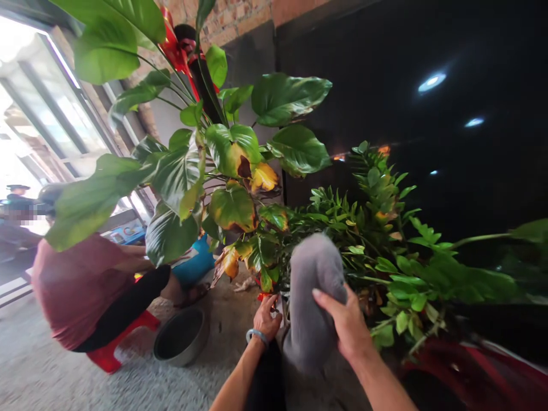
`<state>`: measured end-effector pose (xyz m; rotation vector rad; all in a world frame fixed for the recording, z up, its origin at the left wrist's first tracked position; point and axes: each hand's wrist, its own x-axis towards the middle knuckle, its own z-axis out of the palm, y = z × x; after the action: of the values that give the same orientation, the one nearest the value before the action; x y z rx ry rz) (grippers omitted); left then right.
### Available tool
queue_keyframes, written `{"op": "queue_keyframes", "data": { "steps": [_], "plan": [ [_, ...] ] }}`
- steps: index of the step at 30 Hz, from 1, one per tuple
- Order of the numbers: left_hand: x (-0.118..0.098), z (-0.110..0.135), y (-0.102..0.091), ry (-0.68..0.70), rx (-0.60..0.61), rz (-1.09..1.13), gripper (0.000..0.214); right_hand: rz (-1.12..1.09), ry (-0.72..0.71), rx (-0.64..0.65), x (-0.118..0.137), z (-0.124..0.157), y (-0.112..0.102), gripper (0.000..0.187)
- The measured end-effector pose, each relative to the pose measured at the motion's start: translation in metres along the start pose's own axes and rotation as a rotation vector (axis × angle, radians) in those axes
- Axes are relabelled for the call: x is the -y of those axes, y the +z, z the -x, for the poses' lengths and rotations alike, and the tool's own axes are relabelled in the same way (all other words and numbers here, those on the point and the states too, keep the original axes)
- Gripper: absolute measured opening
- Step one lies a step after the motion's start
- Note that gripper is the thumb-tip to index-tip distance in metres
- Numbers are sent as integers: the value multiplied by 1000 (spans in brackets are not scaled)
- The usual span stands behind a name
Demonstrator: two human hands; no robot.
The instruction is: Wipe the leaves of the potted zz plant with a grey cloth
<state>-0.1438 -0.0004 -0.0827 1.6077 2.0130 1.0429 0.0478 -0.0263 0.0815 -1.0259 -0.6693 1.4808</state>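
Note:
My right hand grips a soft grey fuzzy cloth, its thumb pressed across the front. The cloth stands tall and bulky, and its lower end hangs down in front of me. My left hand, with a pale bangle at the wrist, reaches low at the foot of the large-leaved plant. Its fingers are bent beside something red and a pale edge. What they hold, if anything, is too small to make out. Several lower leaves are yellow and brown.
Left, a person in a pink shirt sits on a red stool near a blue container. A dark basin stands on the concrete floor. Bushy green plants line the glossy black wall at right.

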Motion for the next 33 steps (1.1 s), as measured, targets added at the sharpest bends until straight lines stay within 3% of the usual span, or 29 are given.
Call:
{"op": "queue_keyframes", "data": {
  "steps": [2, 4, 7, 9, 12, 15, 17, 20, 23, 25, 28, 31, 33],
  "plan": [
    [0, 0, 0, -22, 6, -32, 52, -22, -65, -88, 3, -20, 1, 41],
    [0, 0, -1, -39, 8, -43, 53, -52, 61, -142, -11, -26, -5, 34],
    [3, 0, -2, -38, 32, -50, 54, -61, 315, -159, -45, -7, -25, 28],
    [5, 0, -2, -34, 42, -60, 54, -26, 376, -156, -58, 12, -35, 26],
    [7, -1, 0, -8, 36, -65, 54, -31, 263, -172, -43, 18, -34, 35],
    [9, -2, 2, 18, 19, -62, 55, -80, 10, -247, -8, -6, -21, 47],
    [10, -1, 3, 43, 11, -61, 56, -109, -37, -276, 3, -26, -15, 46],
    [11, 0, 3, 67, -4, -50, 60, -135, 129, -257, -14, -30, -19, 34],
    [11, 0, 4, 64, -17, -42, 65, -99, 346, -181, -47, -1, -29, 27],
    [10, 0, 5, 70, -27, -42, 66, -88, 401, -144, -56, 18, -32, 31],
    [9, 1, 7, 79, -36, -40, 65, -84, 224, -176, -40, 18, -26, 44],
    [10, 1, 9, 68, -24, -36, 66, -51, -67, -266, -14, -11, -19, 48],
    [12, 0, 9, 61, -20, -31, 67, -52, -56, -283, -10, -27, -17, 44]
  ]
}}
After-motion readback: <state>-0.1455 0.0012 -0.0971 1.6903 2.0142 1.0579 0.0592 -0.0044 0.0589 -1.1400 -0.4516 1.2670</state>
